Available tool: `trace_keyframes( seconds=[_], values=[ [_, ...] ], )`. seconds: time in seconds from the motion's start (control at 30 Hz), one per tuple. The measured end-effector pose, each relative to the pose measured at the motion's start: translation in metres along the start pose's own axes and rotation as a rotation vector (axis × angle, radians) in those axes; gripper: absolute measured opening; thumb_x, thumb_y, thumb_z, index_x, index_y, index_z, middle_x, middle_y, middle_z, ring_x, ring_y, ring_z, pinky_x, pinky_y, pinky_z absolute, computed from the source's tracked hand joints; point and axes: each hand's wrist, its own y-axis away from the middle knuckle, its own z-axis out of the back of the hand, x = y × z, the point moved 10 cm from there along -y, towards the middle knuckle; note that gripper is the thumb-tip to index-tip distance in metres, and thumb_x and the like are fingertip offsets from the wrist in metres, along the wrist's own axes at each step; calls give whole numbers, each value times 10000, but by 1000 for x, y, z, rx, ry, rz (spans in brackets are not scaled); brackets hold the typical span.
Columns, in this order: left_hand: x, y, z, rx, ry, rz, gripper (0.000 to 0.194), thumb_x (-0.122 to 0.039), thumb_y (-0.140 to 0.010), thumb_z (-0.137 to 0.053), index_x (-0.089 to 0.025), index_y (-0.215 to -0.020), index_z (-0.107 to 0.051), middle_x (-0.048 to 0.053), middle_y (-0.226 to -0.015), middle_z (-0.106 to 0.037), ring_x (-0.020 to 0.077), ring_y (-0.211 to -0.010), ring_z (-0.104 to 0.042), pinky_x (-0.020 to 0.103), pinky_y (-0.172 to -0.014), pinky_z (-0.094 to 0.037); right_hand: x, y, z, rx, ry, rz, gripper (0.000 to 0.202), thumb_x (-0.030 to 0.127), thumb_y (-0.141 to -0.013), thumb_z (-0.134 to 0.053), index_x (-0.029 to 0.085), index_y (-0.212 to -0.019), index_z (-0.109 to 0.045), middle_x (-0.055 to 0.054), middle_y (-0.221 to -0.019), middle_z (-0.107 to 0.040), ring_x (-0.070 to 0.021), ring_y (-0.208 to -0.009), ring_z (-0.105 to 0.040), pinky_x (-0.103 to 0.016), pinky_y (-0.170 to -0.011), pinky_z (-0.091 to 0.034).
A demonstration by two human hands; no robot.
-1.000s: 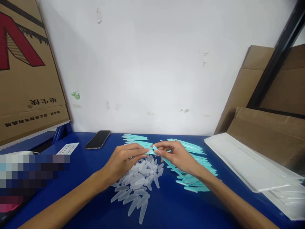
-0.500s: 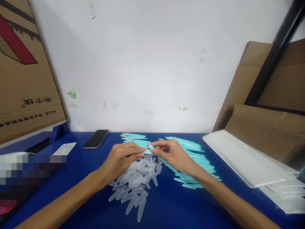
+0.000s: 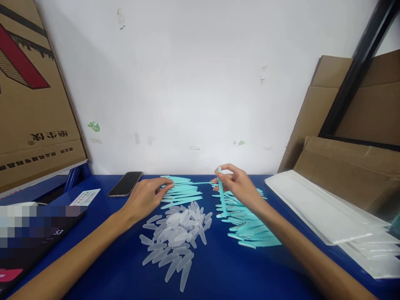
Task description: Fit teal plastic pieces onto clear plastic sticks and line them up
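My left hand pinches the left end of a slim teal stick, shaped like an eyebrow razor, over the left pile. This stick lies level, its far end reaching my right hand; whether the right fingers touch it I cannot tell. Between the thumb and fingers of my right hand is another teal stick, pointing down over the right pile. Under my left hand, similar sticks lie side by side in the left pile. A heap of translucent white caps spreads in front, between my forearms.
More teal sticks form the right pile, partly behind my right forearm. A phone and a printed card lie left on the blue table. White plastic sleeves are stacked right. Cardboard stands left against the wall.
My hands have moved apart from where they met above the caps. The left went left over its pile; the right rose slightly rightward, its stick now pointing down.
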Motion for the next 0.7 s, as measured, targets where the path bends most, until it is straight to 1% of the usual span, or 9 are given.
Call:
trace_keyframes(
  seconds=[0.1,0.17,0.27,0.33,0.4,0.47,0.53,0.63,0.7],
  values=[
    [14,0,-9,81,-74,86,327,-435,-984,-450,-253,-1053,-713,17,-916,-763,210,-750,-692,280,-638,-473,2,-2,13,-64,1,5,374,549,-875,-606,215,-1038,-562,-39,-805,-742,-179,-647,-695,-266,-572,-461],
    [20,0,-15,123,-118,111,332,-429,-975,-445,-257,-1025,-725,27,-953,-760,236,-836,-690,301,-693,-483,4,-1,14,-71,38,12,380,554,-876,-599,210,-1036,-582,-29,-771,-730,-153,-579,-650,-254,-533,-428],
    [25,1,-23,182,-157,114,347,-427,-957,-453,-236,-963,-742,55,-1022,-744,271,-980,-650,333,-768,-493,7,1,9,-53,78,35,382,556,-882,-587,206,-1035,-602,-21,-744,-718,-135,-535,-609,-252,-521,-418],
    [27,3,-27,226,-168,111,362,-424,-954,-447,-218,-934,-744,75,-1028,-733,281,-1006,-626,351,-790,-495,9,3,5,-27,95,53,392,564,-885,-575,208,-1045,-600,-18,-735,-710,-137,-532,-603,-257,-528,-433],
    [25,3,-26,233,-162,100,358,-421,-946,-455,-205,-985,-738,96,-1069,-714,291,-1034,-608,368,-811,-493,11,4,-1,6,122,72,395,569,-897,-552,210,-1058,-589,-7,-710,-688,-138,-526,-592,-260,-530,-442],
    [20,2,-20,223,-132,73,349,-420,-931,-481,-206,-1069,-719,107,-1126,-690,297,-1069,-596,369,-817,-489,14,6,-6,37,152,95,387,564,-918,-517,213,-1069,-578,15,-669,-640,-129,-503,-558,-259,-524,-444],
    [13,1,-16,265,-72,43,324,-416,-918,-499,-222,-1057,-718,93,-1089,-694,274,-1017,-618,334,-775,-482,16,7,-9,52,190,118,382,558,-940,-476,216,-1076,-578,36,-633,-571,-112,-470,-485,-248,-490,-414],
    [8,6,-18,462,43,69,281,-431,-891,-539,-236,-840,-736,39,-824,-708,196,-740,-639,259,-617,-433,18,9,-9,36,273,146,386,545,-962,-433,220,-1095,-594,41,-629,-502,-102,-480,-400,-233,-458,-345],
    [10,11,-17,566,76,124,285,-470,-851,-591,-238,-752,-725,19,-718,-688,171,-625,-607,244,-534,-380,18,10,-9,23,336,157,380,522,-977,-413,227,-1125,-600,32,-642,-506,-113,-520,-424,-237,-478,-340]
  ],
)
